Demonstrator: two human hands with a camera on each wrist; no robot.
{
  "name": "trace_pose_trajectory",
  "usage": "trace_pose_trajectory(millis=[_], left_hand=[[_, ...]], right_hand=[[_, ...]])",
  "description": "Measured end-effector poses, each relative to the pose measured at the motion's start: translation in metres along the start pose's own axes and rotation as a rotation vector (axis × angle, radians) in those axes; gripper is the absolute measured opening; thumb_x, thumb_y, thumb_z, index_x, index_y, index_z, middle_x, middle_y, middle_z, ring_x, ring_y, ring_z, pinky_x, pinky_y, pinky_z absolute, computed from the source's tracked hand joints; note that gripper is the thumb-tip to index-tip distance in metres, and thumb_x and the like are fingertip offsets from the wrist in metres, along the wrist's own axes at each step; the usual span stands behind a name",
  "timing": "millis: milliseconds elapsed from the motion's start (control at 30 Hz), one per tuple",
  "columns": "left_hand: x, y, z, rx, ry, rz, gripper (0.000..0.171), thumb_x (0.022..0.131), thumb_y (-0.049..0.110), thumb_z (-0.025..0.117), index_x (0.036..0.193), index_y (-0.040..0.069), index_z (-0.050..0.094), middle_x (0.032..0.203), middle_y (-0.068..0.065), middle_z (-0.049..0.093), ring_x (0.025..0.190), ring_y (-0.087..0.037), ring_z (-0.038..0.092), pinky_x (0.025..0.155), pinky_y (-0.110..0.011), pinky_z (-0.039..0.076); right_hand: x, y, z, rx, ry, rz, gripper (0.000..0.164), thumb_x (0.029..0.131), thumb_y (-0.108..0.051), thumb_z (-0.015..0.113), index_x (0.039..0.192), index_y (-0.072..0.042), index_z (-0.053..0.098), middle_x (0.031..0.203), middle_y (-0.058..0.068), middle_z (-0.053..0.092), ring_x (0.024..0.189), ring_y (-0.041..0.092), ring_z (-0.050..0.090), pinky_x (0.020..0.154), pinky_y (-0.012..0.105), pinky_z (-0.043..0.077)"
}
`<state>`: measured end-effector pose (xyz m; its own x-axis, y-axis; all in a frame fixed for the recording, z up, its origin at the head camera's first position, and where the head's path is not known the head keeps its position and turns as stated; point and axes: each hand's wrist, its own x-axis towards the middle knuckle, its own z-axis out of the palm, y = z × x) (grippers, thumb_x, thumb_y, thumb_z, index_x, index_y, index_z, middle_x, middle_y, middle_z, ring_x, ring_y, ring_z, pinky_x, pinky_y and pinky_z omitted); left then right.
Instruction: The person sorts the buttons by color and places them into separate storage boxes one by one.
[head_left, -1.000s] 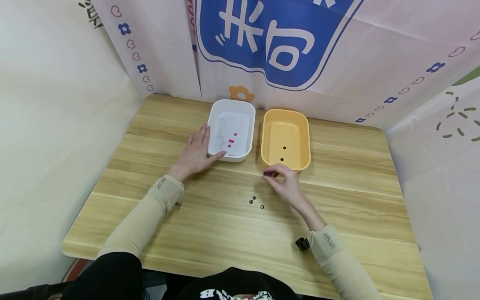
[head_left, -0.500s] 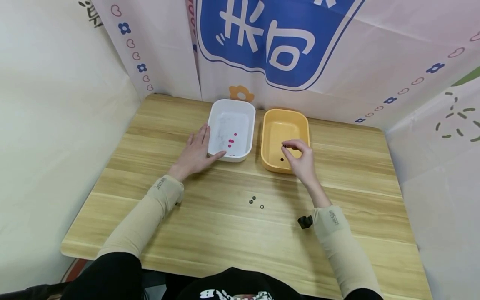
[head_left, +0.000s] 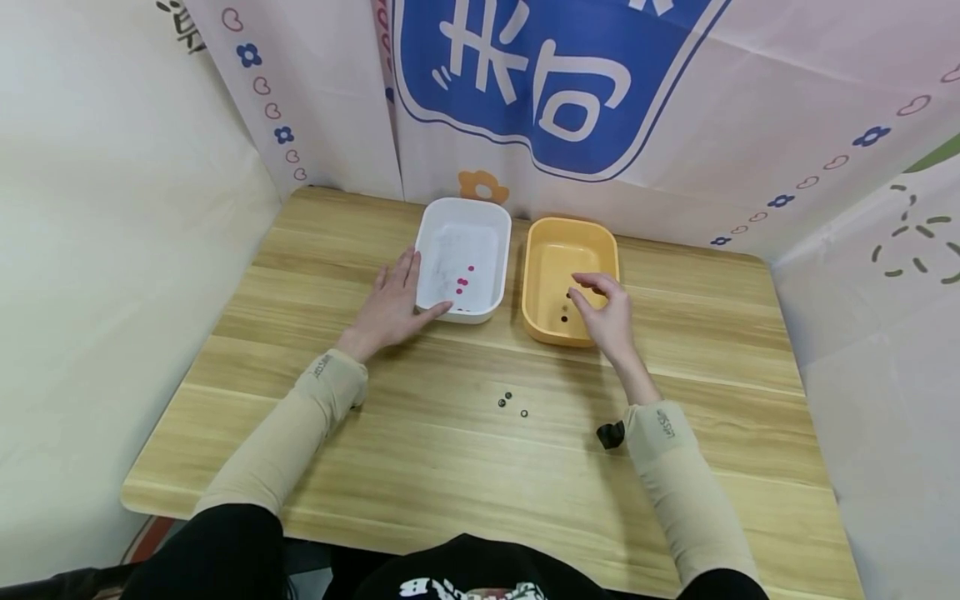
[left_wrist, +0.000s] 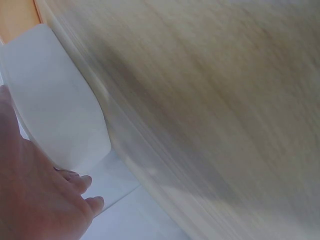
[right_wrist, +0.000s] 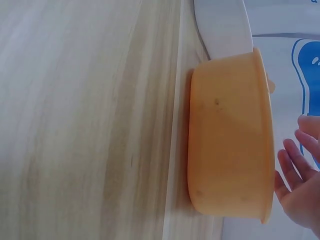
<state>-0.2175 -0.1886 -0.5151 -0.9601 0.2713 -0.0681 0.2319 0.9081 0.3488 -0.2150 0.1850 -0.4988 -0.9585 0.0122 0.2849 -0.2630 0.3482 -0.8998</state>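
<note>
My right hand point(head_left: 609, 321) hovers over the yellow tub point(head_left: 543, 250), thumb and forefinger apart with nothing between them. Small dark round pieces point(head_left: 564, 319) lie on the tub's floor below, and a fainter blurred speck point(head_left: 565, 308) shows among them. Seen from the right wrist, the fingers point(right_wrist: 295, 162) stand above the rim, loosely extended. My left hand point(head_left: 384, 312) rests against the left side and near corner of the white tub point(head_left: 450, 229), fingers straight and thumb along the front rim. Several small red discs point(head_left: 462, 282) lie inside that tub.
Three small dark ring-like pieces point(head_left: 524, 413) lie on the wooden table point(head_left: 420, 467) in front of the tubs. A printed cloth backdrop point(head_left: 675, 200) stands behind the tubs. A black object point(head_left: 611, 434) sits at the right wrist.
My right hand has moved from the yellow tub's front edge to above its inside. The thumb and forefinger have parted and let go of a dark piece. The left hand stays put.
</note>
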Motion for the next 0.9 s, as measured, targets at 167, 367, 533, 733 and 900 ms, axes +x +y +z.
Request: trace_pose_trajectory(millis=[167, 367, 533, 733, 900], left_hand=[[0.0, -0.001, 0.001, -0.007, 0.001, 0.001, 0.117, 0.105, 0.08, 0.043, 0.174, -0.001, -0.006, 0.186, -0.023, -0.004, 0.175, -0.04, 0.002, 0.142, -0.062, 0.002], [0.001, -0.002, 0.002, -0.008, 0.007, 0.001, 0.119, 0.104, 0.082, 0.042, 0.174, -0.001, -0.007, 0.185, -0.023, -0.004, 0.174, -0.04, 0.002, 0.142, -0.062, 0.0], [0.001, -0.002, 0.0, -0.008, 0.002, 0.001, 0.119, 0.104, 0.082, 0.042, 0.174, 0.0, -0.008, 0.185, -0.023, -0.006, 0.174, -0.041, 0.002, 0.142, -0.062, 0.001], [0.001, -0.002, 0.0, -0.009, -0.002, 0.001, 0.119, 0.105, 0.081, 0.043, 0.174, -0.001, -0.008, 0.185, -0.023, -0.006, 0.174, -0.04, 0.002, 0.142, -0.062, 0.002], [0.0, -0.001, 0.001, -0.003, -0.003, 0.003, 0.118, 0.105, 0.081, 0.043, 0.174, 0.0, -0.008, 0.186, -0.021, -0.008, 0.174, -0.04, 0.002, 0.142, -0.062, 0.002]], right_hand=[[-0.004, 0.0, -0.002, -0.019, -0.02, -0.005, 0.026, 0.101, 0.003, 0.075, 0.124, 0.013, 0.074, 0.126, 0.033, 0.073, 0.122, 0.044, 0.065, 0.116, 0.054, 0.048], [-0.019, -0.006, -0.003, -0.007, -0.042, -0.011, 0.027, 0.102, 0.0, 0.075, 0.128, 0.009, 0.075, 0.132, 0.029, 0.074, 0.13, 0.04, 0.065, 0.121, 0.052, 0.047], [-0.036, -0.014, 0.001, 0.002, -0.046, -0.041, 0.028, 0.101, 0.001, 0.076, 0.127, 0.008, 0.076, 0.132, 0.026, 0.074, 0.13, 0.036, 0.066, 0.118, 0.042, 0.049], [-0.061, -0.019, 0.016, -0.004, -0.011, -0.134, 0.016, 0.096, 0.005, 0.079, 0.111, 0.006, 0.08, 0.109, 0.024, 0.078, 0.1, 0.023, 0.069, 0.093, 0.032, 0.057], [-0.081, -0.016, 0.027, -0.007, -0.103, -0.111, 0.02, 0.092, 0.007, 0.081, 0.111, 0.004, 0.081, 0.107, 0.021, 0.079, 0.096, 0.029, 0.071, 0.089, 0.039, 0.062]])
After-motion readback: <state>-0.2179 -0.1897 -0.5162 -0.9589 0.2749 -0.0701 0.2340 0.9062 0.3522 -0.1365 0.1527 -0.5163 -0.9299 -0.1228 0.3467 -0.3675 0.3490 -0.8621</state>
